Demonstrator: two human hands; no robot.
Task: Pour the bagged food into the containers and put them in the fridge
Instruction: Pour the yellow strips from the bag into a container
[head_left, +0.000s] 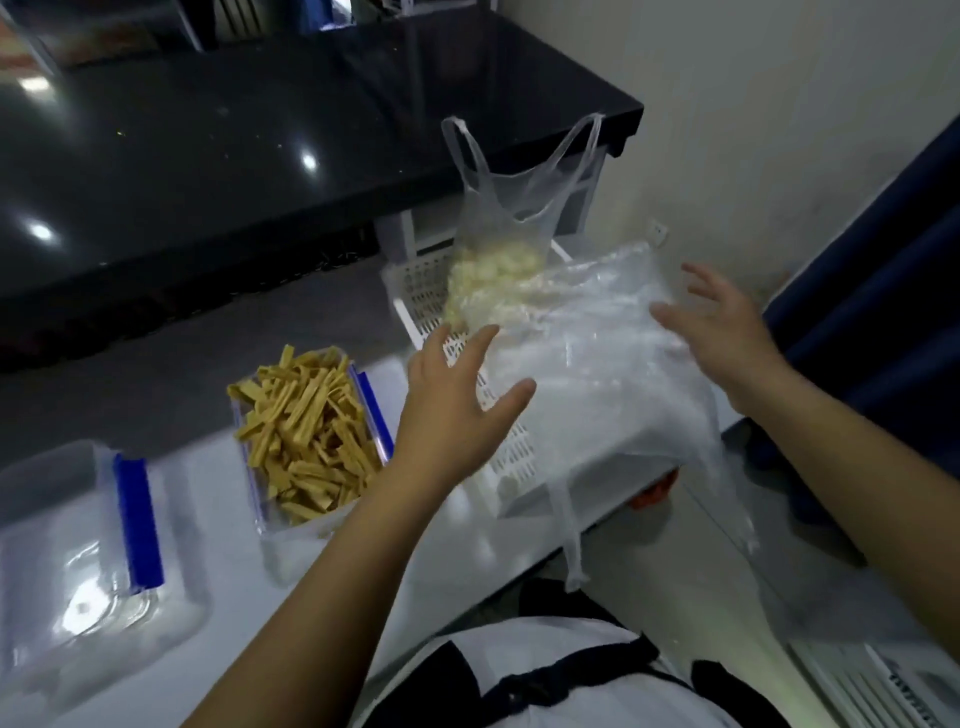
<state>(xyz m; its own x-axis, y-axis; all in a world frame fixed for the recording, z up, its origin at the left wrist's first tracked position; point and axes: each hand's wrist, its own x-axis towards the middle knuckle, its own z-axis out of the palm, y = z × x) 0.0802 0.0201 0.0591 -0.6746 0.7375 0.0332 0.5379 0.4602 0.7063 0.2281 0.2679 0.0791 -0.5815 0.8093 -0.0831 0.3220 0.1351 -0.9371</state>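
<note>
Right of centre, an empty bag (597, 364) is draped over the basket (431, 291), apparently discarded. Both the left hand (457, 410) and the right hand (727, 332) are spread, gripping nothing. The filled container (311, 436) is kept lower left, apparently awaiting its lid.

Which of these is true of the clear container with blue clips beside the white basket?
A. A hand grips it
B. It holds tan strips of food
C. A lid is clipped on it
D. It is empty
B: the clear container is heaped with tan strips of food, has no lid on it, and the left hand and right hand are spread open near the plastic bags, off the container.
</note>
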